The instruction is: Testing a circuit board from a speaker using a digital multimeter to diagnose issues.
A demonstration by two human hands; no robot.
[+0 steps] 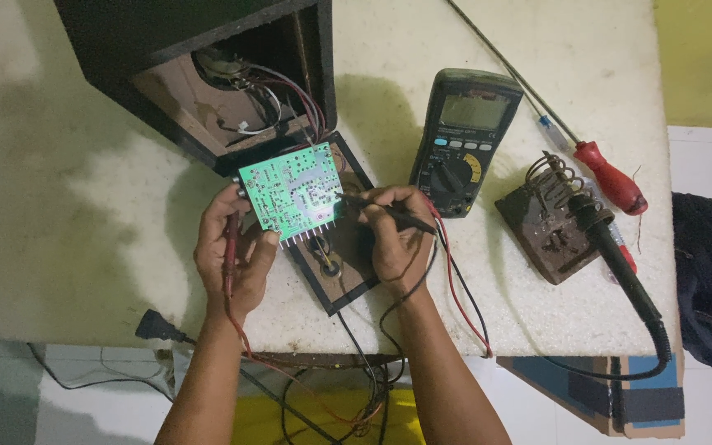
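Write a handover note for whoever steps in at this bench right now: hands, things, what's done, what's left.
Left hand: holds the green circuit board by its edge, with the red probe in the same grip.
Right hand: holds the black probe, tip on the board's right edge.
Multimeter lies beyond the right hand, leads attached. Open speaker box sits behind the board; soldering iron rests on its stand.
Done: board out of the box, black probe placed.
Left: red probe not on the board yet.

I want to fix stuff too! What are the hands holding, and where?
Left hand grips the green circuit board by its lower-left edge, with a red probe. Right hand pinches the black probe mid-shaft.
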